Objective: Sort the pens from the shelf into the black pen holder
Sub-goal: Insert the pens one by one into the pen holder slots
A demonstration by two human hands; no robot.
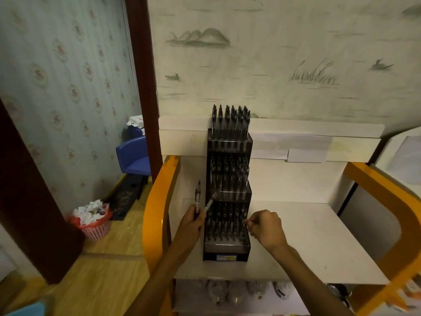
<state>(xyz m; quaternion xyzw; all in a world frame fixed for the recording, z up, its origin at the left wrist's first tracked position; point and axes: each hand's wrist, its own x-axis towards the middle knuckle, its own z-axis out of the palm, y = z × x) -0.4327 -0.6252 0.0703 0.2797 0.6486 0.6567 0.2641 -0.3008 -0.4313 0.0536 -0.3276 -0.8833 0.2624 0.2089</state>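
A tall black tiered pen holder [227, 249] stands on the white shelf top [314, 242], its three tiers packed with dark pens. My left hand [192, 221] grips two pens [198, 197] at the holder's left side; one points straight up and the other leans toward the middle tier. My right hand [266, 229] hovers at the right edge of the lowest tier with fingers curled; it seems to pinch something small, but I cannot make it out.
The shelf has orange curved side rails [157, 201] and a white back panel [296, 142]. Clear bags [239, 290] lie on the level below. A pink bin with paper scraps [93, 222] and a blue chair [134, 156] stand on the floor at left.
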